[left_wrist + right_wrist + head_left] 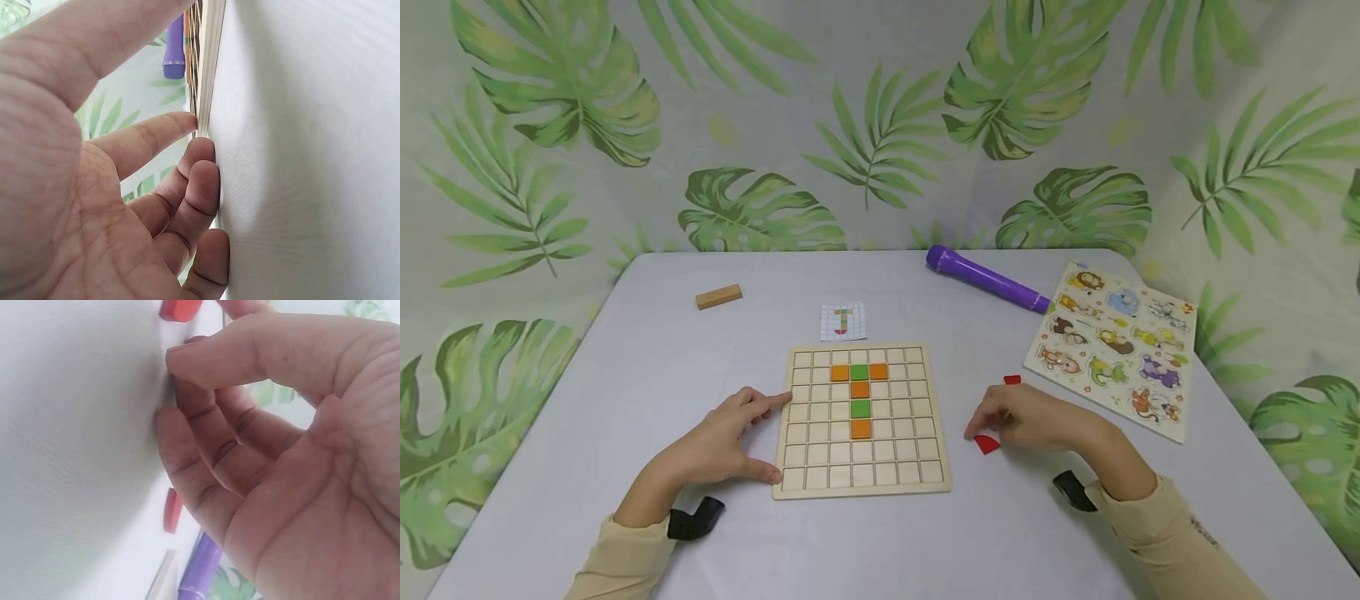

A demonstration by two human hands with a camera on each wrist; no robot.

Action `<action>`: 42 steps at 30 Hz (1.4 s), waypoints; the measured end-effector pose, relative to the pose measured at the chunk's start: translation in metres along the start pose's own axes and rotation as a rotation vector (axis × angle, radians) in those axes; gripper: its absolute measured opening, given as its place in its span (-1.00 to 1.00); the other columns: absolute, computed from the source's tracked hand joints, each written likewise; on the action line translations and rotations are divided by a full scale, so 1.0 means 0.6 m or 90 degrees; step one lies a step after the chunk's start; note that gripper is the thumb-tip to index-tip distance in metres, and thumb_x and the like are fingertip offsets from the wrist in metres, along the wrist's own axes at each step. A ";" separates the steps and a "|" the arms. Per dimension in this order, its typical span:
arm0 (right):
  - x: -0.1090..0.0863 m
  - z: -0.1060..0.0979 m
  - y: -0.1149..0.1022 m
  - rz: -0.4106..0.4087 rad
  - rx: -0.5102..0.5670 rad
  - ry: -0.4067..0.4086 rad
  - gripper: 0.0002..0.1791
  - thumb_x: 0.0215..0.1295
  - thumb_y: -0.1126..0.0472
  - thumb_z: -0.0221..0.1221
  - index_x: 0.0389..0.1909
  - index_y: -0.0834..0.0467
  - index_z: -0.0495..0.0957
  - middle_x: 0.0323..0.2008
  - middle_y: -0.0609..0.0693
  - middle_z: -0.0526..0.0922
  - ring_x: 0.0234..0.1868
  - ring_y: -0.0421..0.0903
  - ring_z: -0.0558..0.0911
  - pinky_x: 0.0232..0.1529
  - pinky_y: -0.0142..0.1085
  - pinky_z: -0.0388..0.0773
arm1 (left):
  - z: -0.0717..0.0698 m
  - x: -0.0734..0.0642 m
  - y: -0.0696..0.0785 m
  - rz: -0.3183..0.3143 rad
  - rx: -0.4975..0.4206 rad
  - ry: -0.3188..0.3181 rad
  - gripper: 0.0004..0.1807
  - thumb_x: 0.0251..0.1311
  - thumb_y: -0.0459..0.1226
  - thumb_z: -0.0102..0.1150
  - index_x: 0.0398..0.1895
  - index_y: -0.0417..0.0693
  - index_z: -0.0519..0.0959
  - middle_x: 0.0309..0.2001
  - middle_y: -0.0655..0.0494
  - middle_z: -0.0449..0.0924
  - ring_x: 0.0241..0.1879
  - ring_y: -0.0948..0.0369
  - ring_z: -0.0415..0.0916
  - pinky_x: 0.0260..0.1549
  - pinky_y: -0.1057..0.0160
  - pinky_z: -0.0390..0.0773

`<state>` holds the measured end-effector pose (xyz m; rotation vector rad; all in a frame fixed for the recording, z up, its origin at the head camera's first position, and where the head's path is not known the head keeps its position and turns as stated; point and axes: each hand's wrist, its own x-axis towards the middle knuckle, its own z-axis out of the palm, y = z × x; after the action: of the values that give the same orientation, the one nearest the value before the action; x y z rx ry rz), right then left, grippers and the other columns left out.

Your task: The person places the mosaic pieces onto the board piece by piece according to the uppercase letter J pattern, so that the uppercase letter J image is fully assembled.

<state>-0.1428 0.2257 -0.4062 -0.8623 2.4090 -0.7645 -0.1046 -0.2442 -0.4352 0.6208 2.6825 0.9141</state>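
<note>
A pale wooden grid board [898, 475] lies on the table with orange tiles [860, 389] and green tiles [860, 409] set in a T shape. My left hand [722, 437] rests at its left side, index fingertip and thumb tip at the edge, the other fingers loosely bent on the cloth. To the board's right, my right hand [1026, 417] reaches down to the table, fingers bent loosely around a gap. A red quarter-round piece [987, 444] lies right by its fingertips, uncovered by the thumb [206, 362]. Another red piece [1012, 379] lies just beyond that hand.
Behind the board lies a small pattern card [843, 322] showing a similar coloured figure. A wooden block [718, 297] is at the back left. A purple microphone [988, 279] and an animal puzzle board [1112, 350] occupy the back right.
</note>
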 end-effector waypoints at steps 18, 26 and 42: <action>0.001 0.007 0.014 0.050 0.019 0.014 -0.59 0.09 0.49 0.37 -0.19 -0.08 0.82 -0.18 -0.13 0.64 -0.13 -0.17 0.56 -0.03 -0.39 0.57 | 0.001 0.000 0.000 0.000 0.002 0.001 0.17 -0.13 0.08 0.75 0.62 0.03 0.39 0.09 0.14 0.45 0.09 0.19 0.34 0.11 0.14 0.41; -0.005 0.006 0.013 0.073 0.015 0.017 -0.71 0.13 0.36 0.48 -0.21 -0.08 0.80 -0.19 -0.13 0.63 -0.12 -0.15 0.56 -0.03 -0.38 0.56 | 0.000 0.000 -0.001 0.002 0.003 0.003 0.17 -0.13 0.07 0.76 0.61 0.02 0.39 0.07 0.14 0.45 0.08 0.20 0.34 0.10 0.16 0.41; -0.009 0.019 0.010 0.083 0.009 0.056 -0.82 0.14 0.25 0.55 -0.29 -0.05 0.76 -0.25 -0.12 0.62 -0.18 -0.15 0.54 -0.12 -0.39 0.54 | 0.000 0.001 -0.001 -0.004 0.001 -0.002 0.18 -0.12 0.08 0.75 0.62 0.04 0.38 0.07 0.15 0.44 0.08 0.20 0.33 0.10 0.15 0.41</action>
<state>-0.1350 0.2294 -0.4172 -0.6715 2.5056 -0.7836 -0.1052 -0.2444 -0.4357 0.6124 2.6815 0.9078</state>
